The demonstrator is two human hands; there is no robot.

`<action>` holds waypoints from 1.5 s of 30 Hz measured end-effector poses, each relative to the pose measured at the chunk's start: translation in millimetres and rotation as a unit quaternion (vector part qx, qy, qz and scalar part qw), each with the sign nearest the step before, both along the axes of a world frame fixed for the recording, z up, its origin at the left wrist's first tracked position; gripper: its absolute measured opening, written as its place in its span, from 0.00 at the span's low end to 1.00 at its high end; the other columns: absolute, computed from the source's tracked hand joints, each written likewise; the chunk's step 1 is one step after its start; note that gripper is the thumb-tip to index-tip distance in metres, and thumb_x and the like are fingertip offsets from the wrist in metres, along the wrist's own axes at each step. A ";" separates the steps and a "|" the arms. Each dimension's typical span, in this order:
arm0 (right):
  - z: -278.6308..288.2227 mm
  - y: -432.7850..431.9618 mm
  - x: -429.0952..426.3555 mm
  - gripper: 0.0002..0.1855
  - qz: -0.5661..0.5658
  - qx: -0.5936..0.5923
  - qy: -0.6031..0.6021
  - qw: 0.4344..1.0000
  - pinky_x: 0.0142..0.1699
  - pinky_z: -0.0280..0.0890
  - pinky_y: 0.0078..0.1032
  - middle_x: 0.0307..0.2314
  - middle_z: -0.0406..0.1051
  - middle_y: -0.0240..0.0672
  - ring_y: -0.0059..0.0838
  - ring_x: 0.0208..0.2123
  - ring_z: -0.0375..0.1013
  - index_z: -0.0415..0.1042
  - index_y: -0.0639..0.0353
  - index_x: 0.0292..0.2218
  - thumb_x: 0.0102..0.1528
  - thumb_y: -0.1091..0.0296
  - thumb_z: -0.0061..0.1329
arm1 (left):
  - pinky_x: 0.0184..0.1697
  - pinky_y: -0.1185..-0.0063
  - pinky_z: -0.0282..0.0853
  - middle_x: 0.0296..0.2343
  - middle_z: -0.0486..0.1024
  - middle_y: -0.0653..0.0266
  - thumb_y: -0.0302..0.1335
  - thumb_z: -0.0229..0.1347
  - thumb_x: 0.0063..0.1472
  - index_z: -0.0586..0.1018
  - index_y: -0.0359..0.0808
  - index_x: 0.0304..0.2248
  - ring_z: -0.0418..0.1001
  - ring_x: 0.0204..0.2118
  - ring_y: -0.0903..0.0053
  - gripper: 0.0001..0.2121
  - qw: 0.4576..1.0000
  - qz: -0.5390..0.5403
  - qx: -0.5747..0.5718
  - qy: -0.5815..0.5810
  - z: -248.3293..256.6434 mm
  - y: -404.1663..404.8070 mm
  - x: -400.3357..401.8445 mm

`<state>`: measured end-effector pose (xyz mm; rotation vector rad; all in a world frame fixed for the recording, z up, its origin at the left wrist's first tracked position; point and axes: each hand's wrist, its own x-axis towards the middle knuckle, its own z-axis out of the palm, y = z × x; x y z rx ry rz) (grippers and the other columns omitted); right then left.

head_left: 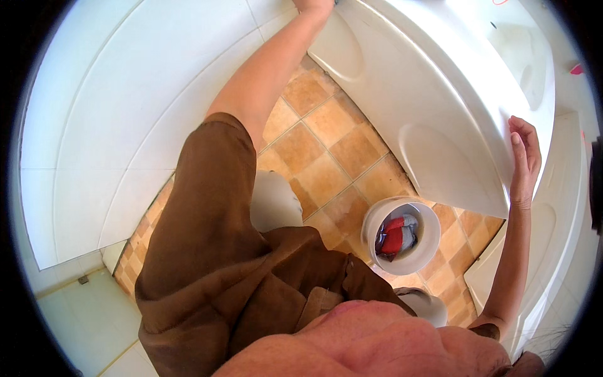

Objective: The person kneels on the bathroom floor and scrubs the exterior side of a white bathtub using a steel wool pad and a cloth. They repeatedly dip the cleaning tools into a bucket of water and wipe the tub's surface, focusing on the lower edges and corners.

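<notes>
My left hand (314, 4) is at the top edge of the view by the far corner of a white bathtub (424, 89). Most of its fingers are cut off, and a small dark thing shows beside it, too little to name. My right hand (525, 158) is at the tub's rim on the right, fingers loosely bent and thumb apart, with nothing seen in it. Below and left of that hand, a white plastic bucket (370, 231) stands on the floor beside the tub panel. Red and grey cloth (398, 235) lies inside it, seemingly in murky water.
Orange and tan checked tiles (325, 176) cover the floor. White wall tiles (118, 141) rise on the left, with a pale panel (89, 315) at lower left. My knees (275, 200) in light trousers are near the bucket. A small pink thing (576, 69) is at far right.
</notes>
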<state>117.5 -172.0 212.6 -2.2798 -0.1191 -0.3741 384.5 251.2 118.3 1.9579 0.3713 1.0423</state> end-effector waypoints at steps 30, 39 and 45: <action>-3.1 6.2 -0.4 0.25 -0.028 -0.010 -0.008 1.000 0.60 0.62 0.31 0.44 0.74 0.37 0.30 0.49 0.71 0.75 0.57 0.47 0.58 0.46 0.51 | 0.36 0.62 0.71 0.25 0.77 0.48 0.33 0.52 0.64 0.78 0.33 0.31 0.77 0.30 0.53 0.10 0.964 -0.256 0.027 -0.071 -32.0 -94.5 -90.2; -4.3 4.0 2.3 0.25 -0.027 -0.011 -0.015 0.999 0.61 0.60 0.32 0.43 0.75 0.37 0.30 0.49 0.71 0.75 0.57 0.47 0.58 0.46 0.51 | 0.36 0.63 0.71 0.28 0.78 0.46 0.33 0.52 0.64 0.78 0.33 0.32 0.77 0.33 0.49 0.11 0.992 -0.063 -0.004 -0.111 -10.0 -23.8 -20.3; -1.4 2.5 -1.2 0.25 -0.027 -0.007 -0.006 1.000 0.61 0.60 0.32 0.44 0.74 0.37 0.30 0.50 0.70 0.75 0.57 0.48 0.59 0.47 0.51 | 0.37 0.65 0.71 0.26 0.76 0.50 0.29 0.52 0.63 0.76 0.33 0.31 0.76 0.32 0.54 0.07 0.975 -0.186 -0.006 -0.121 -50.1 -57.3 -40.7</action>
